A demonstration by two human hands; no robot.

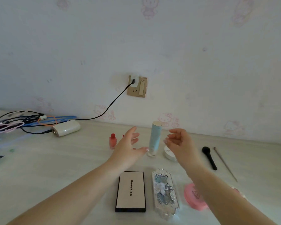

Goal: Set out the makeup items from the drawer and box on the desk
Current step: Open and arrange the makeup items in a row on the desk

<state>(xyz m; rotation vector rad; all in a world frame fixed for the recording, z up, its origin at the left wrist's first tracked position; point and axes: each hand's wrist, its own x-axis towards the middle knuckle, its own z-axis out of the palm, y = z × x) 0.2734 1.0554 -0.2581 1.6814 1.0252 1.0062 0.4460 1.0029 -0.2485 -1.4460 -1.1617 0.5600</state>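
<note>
A pale blue tube [154, 138] with a cream cap stands upright near the wall. My left hand [130, 145] hovers just left of it, fingers spread and holding nothing. My right hand [178, 143] hovers just right of it, fingers loosely curled and holding nothing. A small red bottle [112, 141] stands behind my left hand. A round white jar [168, 152] lies partly hidden behind my right hand. Nearer me lie a beige palette lettered Mooekiss [131, 191], an ornate silver-blue palette [165, 191] and a pink round compact [193, 198], partly covered by my right forearm.
A black brush [209, 157] and a thin metal stick [225, 164] lie to the right on the pale desk [63, 168]. A white power bank [66, 127] and a tangle of cables [18, 121] sit at the back left. A cable runs to a wall socket [137, 86].
</note>
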